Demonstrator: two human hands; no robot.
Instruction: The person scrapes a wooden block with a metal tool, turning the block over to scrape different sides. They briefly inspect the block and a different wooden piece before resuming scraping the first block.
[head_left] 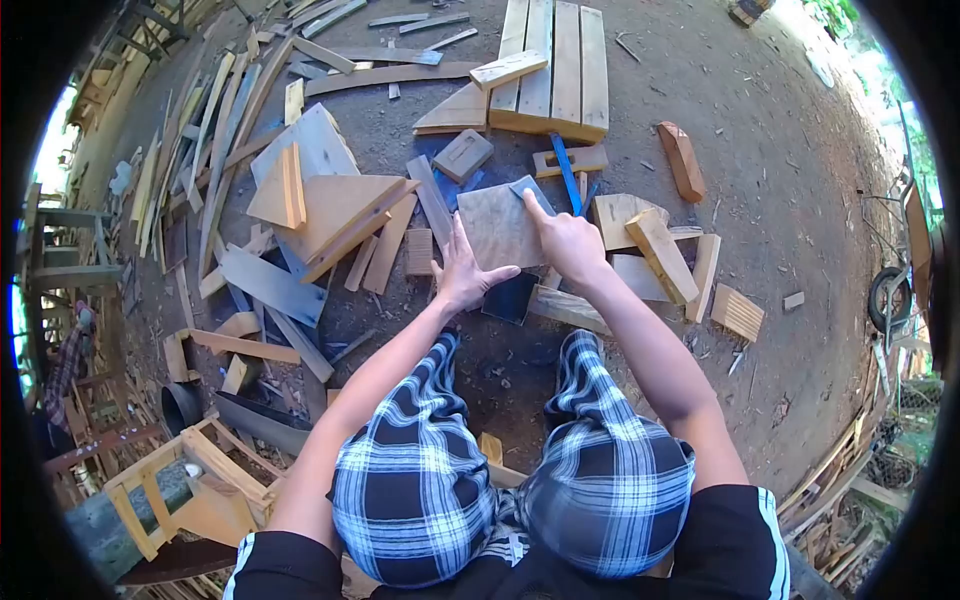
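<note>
A flat, square wooden board [495, 232] lies on the ground in front of my knees. My left hand [465, 272] rests at the board's lower left edge, fingers spread and thumb stretched to the right. At the board's upper right, my right hand [568, 238] presses a small grey sheet [526, 187] against the surface, its index finger extended and the other fingers curled. A dark square sheet [510, 298] lies just below the board. Beyond the board is a grey wooden block with a slot [463, 155], and a blue strip [565, 175] stands to the right.
Stacked boards [325, 220] and long strips [240, 120] lie to the left. A slatted wooden piece [555, 70] is ahead. Offcuts [662, 255] and a reddish block [681, 162] lie to the right. A wooden frame [135, 520] stands at the lower left.
</note>
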